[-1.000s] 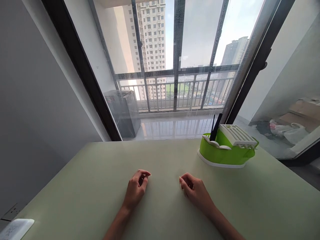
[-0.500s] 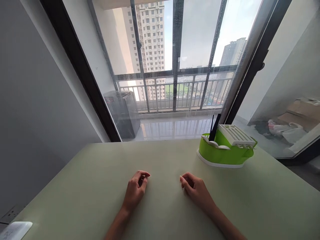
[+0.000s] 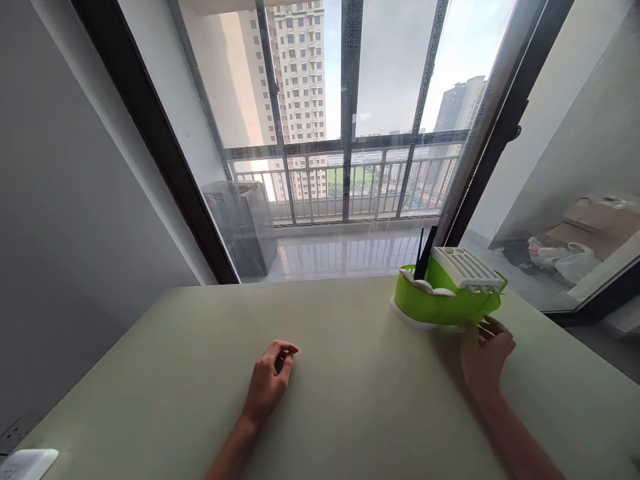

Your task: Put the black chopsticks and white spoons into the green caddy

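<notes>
In the head view, the left hand rests on the pale green bench, left of the middle, its fingers curled in a narrow grip with a small gap between thumb and forefinger; it holds nothing visible. The right hand is at the front right of the green caddy, its grip narrow too, with the fingers bent and a gap showing between them and the thumb. Its fingertips overlap the caddy's lower edge, but whether they touch it cannot be told. The caddy stands upright on its white base at the far right of the bench, well apart from the left hand. A white slotted top covers its right part, and slim black items stick up from its left part. A white object, partly cut off, lies at the near left corner.
</notes>
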`<action>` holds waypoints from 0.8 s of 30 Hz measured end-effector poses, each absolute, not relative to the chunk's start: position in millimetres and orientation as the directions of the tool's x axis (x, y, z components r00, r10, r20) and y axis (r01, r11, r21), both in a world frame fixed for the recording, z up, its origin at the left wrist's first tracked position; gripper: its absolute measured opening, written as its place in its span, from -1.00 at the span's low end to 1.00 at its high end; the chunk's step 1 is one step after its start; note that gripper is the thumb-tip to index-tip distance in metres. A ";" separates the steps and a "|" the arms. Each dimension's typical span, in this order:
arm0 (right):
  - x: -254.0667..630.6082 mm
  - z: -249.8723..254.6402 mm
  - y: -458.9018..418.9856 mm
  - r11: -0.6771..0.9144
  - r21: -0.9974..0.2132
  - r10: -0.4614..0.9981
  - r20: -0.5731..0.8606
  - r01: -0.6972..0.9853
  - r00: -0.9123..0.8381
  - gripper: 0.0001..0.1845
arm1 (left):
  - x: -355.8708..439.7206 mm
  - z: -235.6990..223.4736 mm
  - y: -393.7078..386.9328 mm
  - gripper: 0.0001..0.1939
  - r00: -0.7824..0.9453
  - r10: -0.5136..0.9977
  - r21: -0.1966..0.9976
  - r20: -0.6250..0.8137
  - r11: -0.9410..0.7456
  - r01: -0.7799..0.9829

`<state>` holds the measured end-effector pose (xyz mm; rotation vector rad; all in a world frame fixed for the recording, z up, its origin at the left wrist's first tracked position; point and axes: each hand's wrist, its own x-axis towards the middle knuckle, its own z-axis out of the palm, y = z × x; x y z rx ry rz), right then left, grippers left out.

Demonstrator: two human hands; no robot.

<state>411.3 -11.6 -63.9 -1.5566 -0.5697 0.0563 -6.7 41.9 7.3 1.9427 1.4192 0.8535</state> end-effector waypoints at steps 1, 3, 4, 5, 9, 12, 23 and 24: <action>418.1 -65.7 -13.0 0.014 -0.939 0.367 0.324 0.343 0.872 -0.34 | -6.6 7.2 42.0 -0.74 0.228 0.961 0.764 0.156 -0.263 0.590; 427.2 -71.8 -13.7 -0.058 -0.903 0.358 0.379 0.426 0.853 -0.15 | -6.6 7.6 41.9 -0.75 0.229 0.961 0.763 0.153 -0.262 0.591; 429.8 -75.8 -13.1 -0.087 -0.871 0.370 0.423 0.484 0.827 -0.08 | -6.5 8.0 41.7 -0.75 0.230 0.961 0.762 0.152 -0.262 0.592; 431.4 -80.0 -12.0 -0.105 -0.834 0.387 0.467 0.541 0.795 -0.03 | -6.5 8.4 41.5 -0.75 0.231 0.961 0.760 0.151 -0.263 0.594; 432.4 -92.6 -7.3 -0.116 -0.742 0.458 0.550 0.660 0.699 -0.05 | -6.5 9.0 40.3 -0.75 0.230 0.962 0.756 0.148 -0.260 0.601; 432.1 -93.6 -6.3 -0.125 -0.735 0.488 0.540 0.667 0.686 -0.11 | -6.5 8.5 40.3 -0.76 0.233 0.962 0.759 0.145 -0.259 0.598; 430.6 -85.9 -5.9 -0.101 -0.719 0.514 0.554 0.687 0.655 -0.13 | -5.3 7.0 41.7 -0.74 0.242 0.959 0.750 0.148 -0.268 0.604; 429.7 -85.0 -6.2 -0.101 -0.722 0.514 0.551 0.685 0.657 -0.14 | -4.7 7.3 41.4 -0.74 0.243 0.959 0.751 0.146 -0.267 0.604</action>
